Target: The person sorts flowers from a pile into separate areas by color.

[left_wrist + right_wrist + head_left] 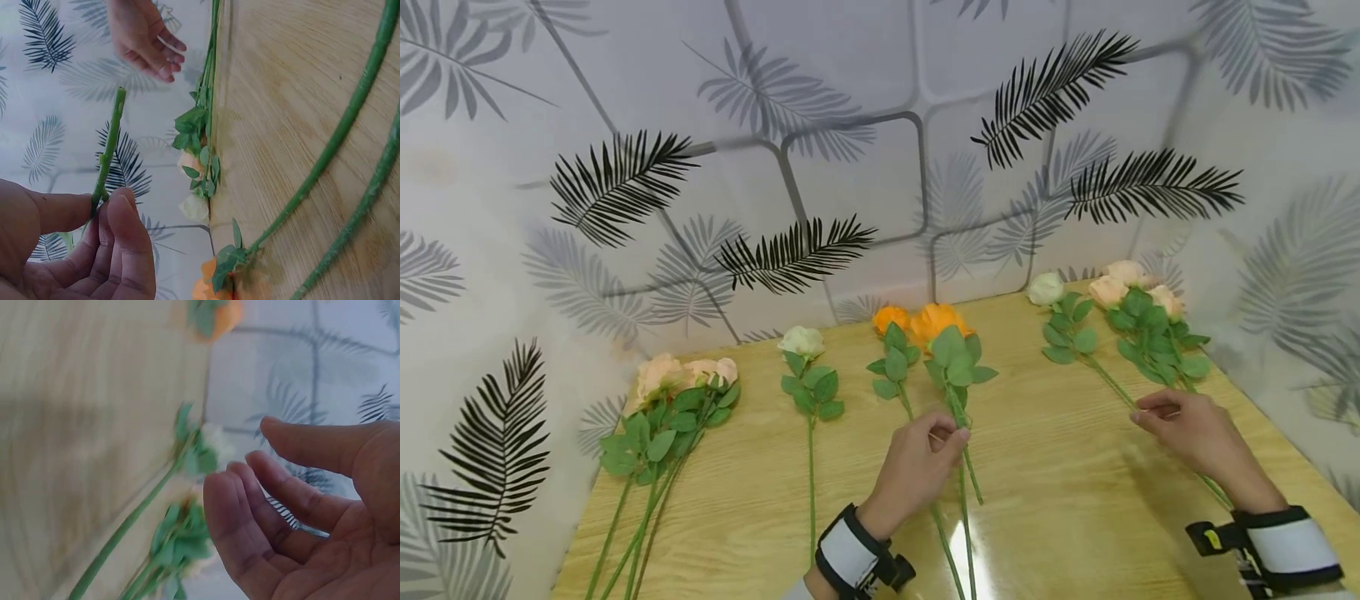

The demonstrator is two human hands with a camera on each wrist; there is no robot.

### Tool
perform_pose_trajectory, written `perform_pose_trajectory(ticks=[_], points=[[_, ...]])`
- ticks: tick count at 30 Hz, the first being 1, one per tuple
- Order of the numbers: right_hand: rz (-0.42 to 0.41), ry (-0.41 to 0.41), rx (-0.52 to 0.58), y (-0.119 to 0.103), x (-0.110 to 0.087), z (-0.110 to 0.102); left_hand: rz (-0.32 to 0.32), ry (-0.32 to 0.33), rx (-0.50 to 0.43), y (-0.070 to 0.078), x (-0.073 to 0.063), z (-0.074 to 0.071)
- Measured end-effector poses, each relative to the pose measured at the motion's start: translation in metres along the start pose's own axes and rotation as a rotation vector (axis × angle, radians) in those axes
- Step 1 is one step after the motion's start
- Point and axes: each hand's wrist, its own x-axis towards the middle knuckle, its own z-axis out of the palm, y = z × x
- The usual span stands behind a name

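My left hand (pixel 917 462) pinches a short green stem (pixel 110 147) between thumb and fingers. Its bare end points up in the left wrist view; in the head view, its upper part overlaps the leaves of an orange flower (pixel 938 323). Beside that, a smaller orange flower (pixel 891 320) lies on the table with a long stem. At the right, my right hand (pixel 1198 437) hovers near the stem of a white flower (pixel 1047 288), over the stems of several peach flowers (pixel 1126 273). Its fingers are loosely bent with nothing between them in the right wrist view.
On the wooden table (pixel 730 500), a bunch of peach flowers (pixel 662 379) lies at the left. Another white flower (pixel 802 342) lies between that bunch and the orange ones. A leaf-patterned covering (pixel 865 183) rises behind the table's back edge.
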Motion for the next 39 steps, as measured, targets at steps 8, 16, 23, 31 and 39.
perform_pose_trajectory(ticks=[8, 16, 23, 31, 39], points=[[0.048, 0.101, -0.138, 0.037, 0.004, 0.006, -0.070, 0.028, 0.011, -0.018, 0.005, -0.004], [0.199, -0.041, -0.174, 0.052, 0.006, 0.009, -0.137, 0.043, 0.060, -0.037, 0.015, -0.002], [0.160, 0.011, -0.207, 0.054, 0.002, 0.015, -0.172, 0.059, 0.109, -0.047, 0.020, 0.000], [0.139, 0.045, -0.216, 0.054, -0.001, 0.016, -0.158, 0.055, 0.206, -0.056, 0.023, 0.002], [0.102, 0.072, -0.223, 0.046, -0.004, 0.015, -0.173, 0.047, 0.257, -0.062, 0.026, 0.006]])
